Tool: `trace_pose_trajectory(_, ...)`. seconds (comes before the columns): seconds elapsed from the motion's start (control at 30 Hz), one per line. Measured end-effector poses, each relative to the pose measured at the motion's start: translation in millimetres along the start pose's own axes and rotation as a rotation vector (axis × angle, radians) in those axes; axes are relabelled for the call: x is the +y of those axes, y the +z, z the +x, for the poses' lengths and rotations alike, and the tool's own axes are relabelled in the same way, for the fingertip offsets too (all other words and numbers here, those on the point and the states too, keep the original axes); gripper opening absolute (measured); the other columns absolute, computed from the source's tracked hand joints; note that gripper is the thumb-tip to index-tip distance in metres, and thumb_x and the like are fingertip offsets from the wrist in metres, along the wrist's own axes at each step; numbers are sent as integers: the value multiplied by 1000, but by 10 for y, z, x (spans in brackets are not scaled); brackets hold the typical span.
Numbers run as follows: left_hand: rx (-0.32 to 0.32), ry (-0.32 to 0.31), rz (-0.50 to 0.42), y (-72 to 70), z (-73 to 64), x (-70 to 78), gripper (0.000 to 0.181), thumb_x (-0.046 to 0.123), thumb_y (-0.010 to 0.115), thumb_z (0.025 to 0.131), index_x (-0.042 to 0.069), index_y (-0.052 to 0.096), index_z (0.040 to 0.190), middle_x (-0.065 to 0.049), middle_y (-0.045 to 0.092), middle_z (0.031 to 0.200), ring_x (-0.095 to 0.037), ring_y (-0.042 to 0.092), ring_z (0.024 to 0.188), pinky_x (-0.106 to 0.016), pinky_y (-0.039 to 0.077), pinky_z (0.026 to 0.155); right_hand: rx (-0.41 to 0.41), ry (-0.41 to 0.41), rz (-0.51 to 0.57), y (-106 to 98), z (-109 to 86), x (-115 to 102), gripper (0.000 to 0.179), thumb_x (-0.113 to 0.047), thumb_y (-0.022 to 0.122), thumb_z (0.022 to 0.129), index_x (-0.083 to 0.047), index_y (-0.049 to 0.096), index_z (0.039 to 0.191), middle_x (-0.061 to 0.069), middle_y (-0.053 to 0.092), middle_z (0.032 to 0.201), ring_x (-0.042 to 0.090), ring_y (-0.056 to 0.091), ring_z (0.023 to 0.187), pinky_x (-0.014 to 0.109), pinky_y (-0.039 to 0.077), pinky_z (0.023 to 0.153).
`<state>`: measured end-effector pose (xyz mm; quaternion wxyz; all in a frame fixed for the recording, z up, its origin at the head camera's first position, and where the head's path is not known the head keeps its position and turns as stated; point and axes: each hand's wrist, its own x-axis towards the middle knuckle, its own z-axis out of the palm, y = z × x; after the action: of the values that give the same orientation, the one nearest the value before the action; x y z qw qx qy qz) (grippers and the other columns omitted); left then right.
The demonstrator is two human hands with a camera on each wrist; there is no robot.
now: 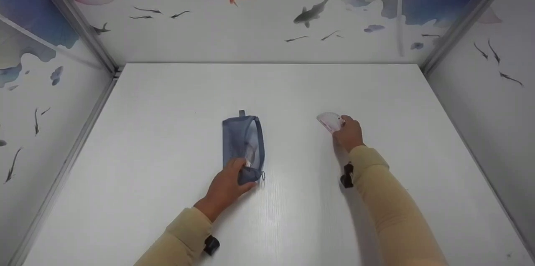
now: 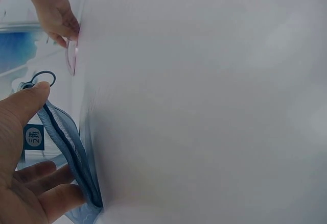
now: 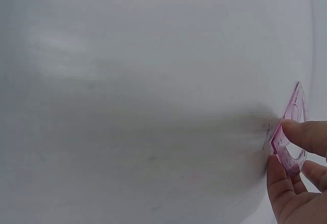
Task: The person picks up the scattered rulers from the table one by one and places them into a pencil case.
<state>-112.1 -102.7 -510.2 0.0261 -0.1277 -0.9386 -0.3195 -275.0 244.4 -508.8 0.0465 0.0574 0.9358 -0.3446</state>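
A blue mesh zip pouch [image 1: 235, 138] lies on the table with its mouth open towards the right. My left hand [image 1: 225, 183] grips its near end, thumb at the corner with the zip ring [image 2: 45, 76] and the other fingers on its side. Something pale shows inside the pouch, too unclear to name. To the right, my right hand [image 1: 350, 133] pinches a clear pink protractor [image 1: 329, 120] by one end. In the right wrist view the protractor [image 3: 298, 99] stands tilted between thumb and fingers, close to the table; whether it touches the surface I cannot tell.
The white tabletop [image 1: 167, 99] is bounded by a back panel [image 1: 267, 36] and side panels painted with fish and leaves. A dark wrist camera [image 1: 347, 175] sits at the right cuff, and another [image 1: 212, 245] at the left cuff.
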Motion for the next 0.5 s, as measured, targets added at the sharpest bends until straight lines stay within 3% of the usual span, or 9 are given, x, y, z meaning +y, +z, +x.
trace_pose_trajectory(0.5, -4, -11, -28, 0, -12, -2, 57, 28, 79, 81, 7, 47, 124, -11, 55, 115, -23, 57, 95, -44, 49, 85, -25, 18, 36, -54, -67, -47, 63, 3, 49, 84, 10, 31, 144, 31, 46, 137, 43, 39, 132, 50, 30, 111)
